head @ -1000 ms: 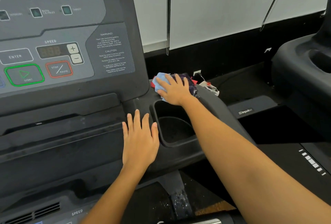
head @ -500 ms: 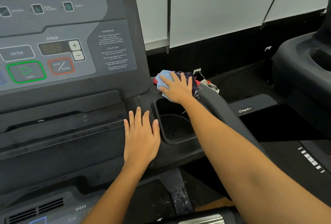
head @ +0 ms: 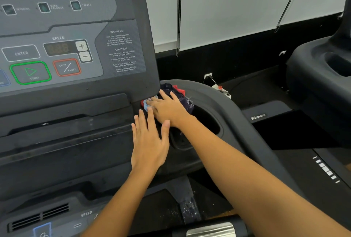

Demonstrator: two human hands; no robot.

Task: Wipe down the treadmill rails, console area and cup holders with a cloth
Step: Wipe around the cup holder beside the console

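My right hand point(head: 168, 108) presses a bunched cloth point(head: 179, 92) of dark blue, red and light blue onto the treadmill's black surround, just under the lower right corner of the console panel point(head: 76, 47). The cloth sits at the near-left rim of the cup holder point(head: 207, 123), whose dark recess my right forearm partly covers. My left hand point(head: 149, 142) lies flat, fingers spread, on the black ledge left of the cup holder and holds nothing. The right rail point(head: 237, 115) curves away from the cup holder toward me.
The console shows green START, red STOP/PAUSE, ENTER and speed +/- buttons. A second treadmill point(head: 322, 77) stands at the right. A wall socket with a plug point(head: 208, 76) and a small red-and-white item point(head: 221, 87) lie beyond the rail. White blinds hang behind.
My right hand has slid the cloth left from the far rim of the cup holder to the spot under the console's corner. My left hand has stayed flat on the ledge.
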